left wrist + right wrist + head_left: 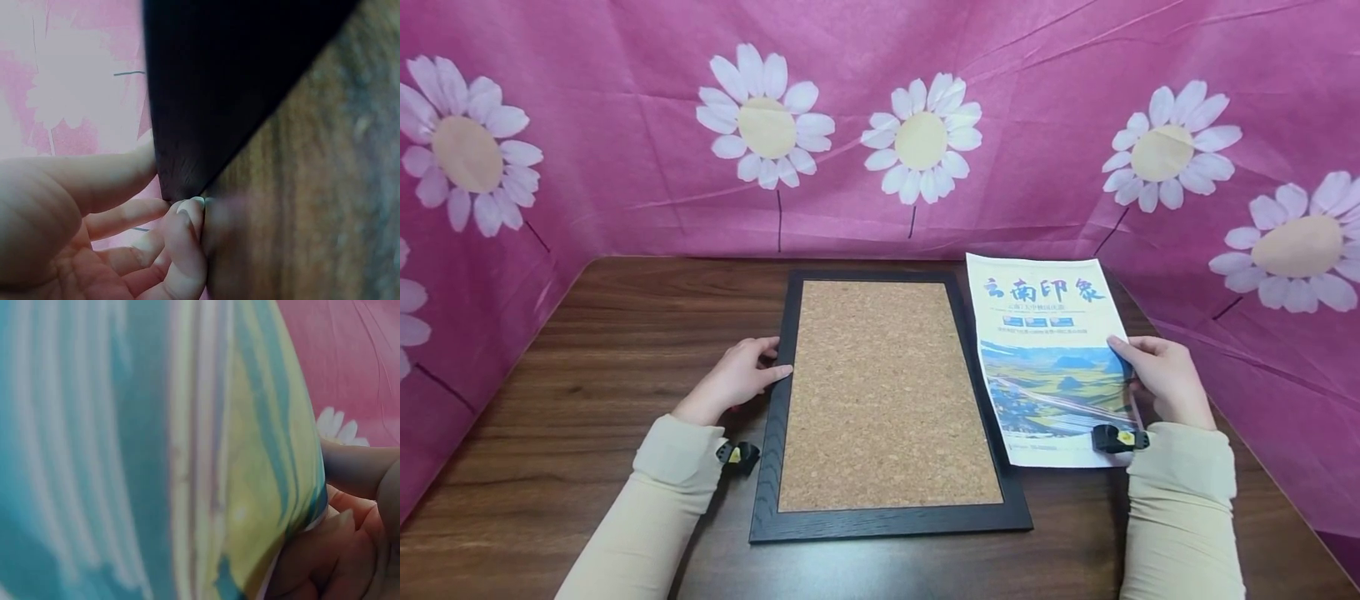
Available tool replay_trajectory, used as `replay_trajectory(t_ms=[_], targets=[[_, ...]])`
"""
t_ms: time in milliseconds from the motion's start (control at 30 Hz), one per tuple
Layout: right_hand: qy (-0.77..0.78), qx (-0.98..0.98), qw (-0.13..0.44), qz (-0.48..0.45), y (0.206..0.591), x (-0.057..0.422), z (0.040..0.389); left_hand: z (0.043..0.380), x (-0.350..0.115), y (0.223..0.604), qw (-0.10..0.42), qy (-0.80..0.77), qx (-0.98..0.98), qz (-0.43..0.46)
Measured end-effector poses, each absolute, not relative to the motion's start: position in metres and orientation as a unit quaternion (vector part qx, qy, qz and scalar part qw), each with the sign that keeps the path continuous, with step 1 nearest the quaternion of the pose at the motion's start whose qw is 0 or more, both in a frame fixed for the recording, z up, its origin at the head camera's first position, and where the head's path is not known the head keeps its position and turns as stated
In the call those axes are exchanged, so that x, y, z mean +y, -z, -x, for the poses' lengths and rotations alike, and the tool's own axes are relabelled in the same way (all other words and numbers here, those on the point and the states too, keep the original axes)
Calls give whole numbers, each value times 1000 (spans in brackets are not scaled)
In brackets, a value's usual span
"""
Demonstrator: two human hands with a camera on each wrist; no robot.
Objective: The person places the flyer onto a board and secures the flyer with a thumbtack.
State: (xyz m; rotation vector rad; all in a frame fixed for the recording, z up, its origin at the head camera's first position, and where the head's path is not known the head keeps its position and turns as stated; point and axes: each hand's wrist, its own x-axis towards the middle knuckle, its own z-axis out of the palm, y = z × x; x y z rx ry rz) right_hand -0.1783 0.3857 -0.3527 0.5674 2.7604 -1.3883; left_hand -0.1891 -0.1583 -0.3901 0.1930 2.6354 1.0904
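Observation:
A cork board [887,400] in a black frame [891,522] lies on the table in the head view. My left hand [741,375] holds the frame's left edge, thumb on top and the other fingers curled at the side and below; the left wrist view shows these fingers [181,244] at the dark edge. On the right, my right hand [1168,375] pinches the right edge of a printed poster [1060,383] with blue lettering and a landscape picture. The poster tilts slightly, its left edge beside the frame. In the right wrist view, the bent sheet [187,450] hides some fingers.
The brown wooden table [587,400] runs up to a pink cloth [835,217] with white daisies, which stands around the back and both sides. A black wrist strap [737,455] is on the left wrist and another strap [1120,439] on the right.

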Motion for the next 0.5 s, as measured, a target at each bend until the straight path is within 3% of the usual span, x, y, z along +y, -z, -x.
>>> replay_trajectory(t_ms=[500], targets=[[514, 847, 5, -134, 351, 346, 190, 188, -157, 389, 137, -373, 915, -72]])
